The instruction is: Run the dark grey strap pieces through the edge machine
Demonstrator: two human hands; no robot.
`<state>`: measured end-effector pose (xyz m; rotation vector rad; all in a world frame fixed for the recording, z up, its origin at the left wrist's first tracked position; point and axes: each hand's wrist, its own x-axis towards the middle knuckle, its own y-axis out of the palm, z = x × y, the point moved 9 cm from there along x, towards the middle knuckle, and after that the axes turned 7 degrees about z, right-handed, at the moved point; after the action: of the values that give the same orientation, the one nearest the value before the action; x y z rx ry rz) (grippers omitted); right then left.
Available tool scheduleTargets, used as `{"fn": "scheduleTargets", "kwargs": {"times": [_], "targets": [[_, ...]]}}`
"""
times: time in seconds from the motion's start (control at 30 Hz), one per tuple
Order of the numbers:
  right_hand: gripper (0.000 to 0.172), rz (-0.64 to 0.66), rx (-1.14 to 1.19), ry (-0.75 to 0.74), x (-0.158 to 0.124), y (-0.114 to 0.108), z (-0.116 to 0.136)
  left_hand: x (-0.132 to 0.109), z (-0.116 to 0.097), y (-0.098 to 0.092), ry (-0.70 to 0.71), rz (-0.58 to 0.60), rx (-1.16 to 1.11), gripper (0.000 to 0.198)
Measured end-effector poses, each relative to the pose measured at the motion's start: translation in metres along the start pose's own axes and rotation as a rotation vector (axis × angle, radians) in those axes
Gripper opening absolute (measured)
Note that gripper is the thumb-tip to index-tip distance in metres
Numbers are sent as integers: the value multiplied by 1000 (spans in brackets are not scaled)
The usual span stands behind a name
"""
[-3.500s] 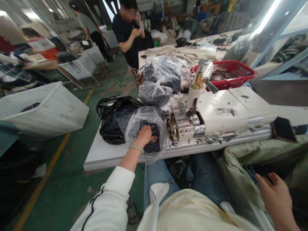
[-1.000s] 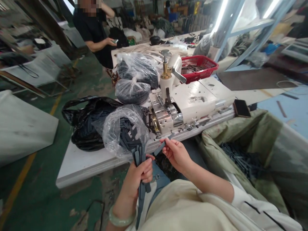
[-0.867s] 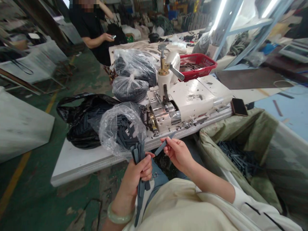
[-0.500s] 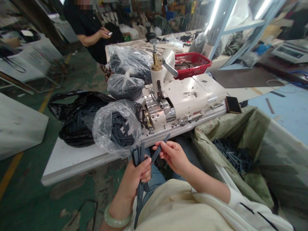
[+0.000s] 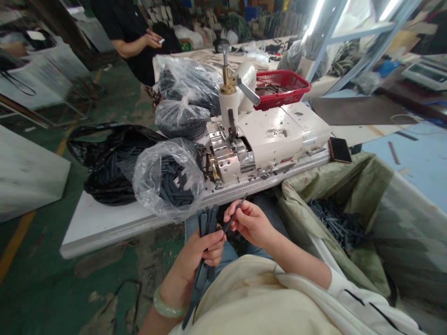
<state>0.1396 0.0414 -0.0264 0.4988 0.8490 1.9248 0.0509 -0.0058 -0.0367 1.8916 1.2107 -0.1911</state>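
Your left hand (image 5: 198, 249) clasped a strip bundle (image 5: 204, 224); your right hand (image 5: 253, 224) pinched one strip (image 5: 228, 224) — seemingly light, flexible, best held mid-length.

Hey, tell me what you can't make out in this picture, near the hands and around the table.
All in the head view:
Strips in the left hand: count unclear, hidden by the grip and overlap.
Single strip: middle covered by the right hand.
Basket: left end behind the machine.
Co-worker: head cut off by the top edge.
White bin: cut off by the left edge.
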Motion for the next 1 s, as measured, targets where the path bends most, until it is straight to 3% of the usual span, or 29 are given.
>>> {"fn": "scheduleTargets", "kwargs": {"times": [0.13,0.4,0.53,0.6,0.77,0.87,1.0], "targets": [[27,-88,-48,-7,0,-7,3,-2,-10,-5,123,-113,139,27],[20,-123,-21,-38,0,-16,5,-7,-8,1,116,-41,118,20],[23,-113,-62,-45,0,-15,4,-5,-10,-4,128,-86,120,26],[25,-95,-63,-39,-1,-13,1,0,-6,-8,97,-89,100,28],[29,-28,-145,-25,10,-11,1,17,14,-7,-46,54,-43,35],[35,-153,-294,-53,31,-27,23,23,15,-10,-55,43,-59,35],[39,-350,-326,-35,66,-56,54,24,4,-15,-7,10,-55,33]]}}
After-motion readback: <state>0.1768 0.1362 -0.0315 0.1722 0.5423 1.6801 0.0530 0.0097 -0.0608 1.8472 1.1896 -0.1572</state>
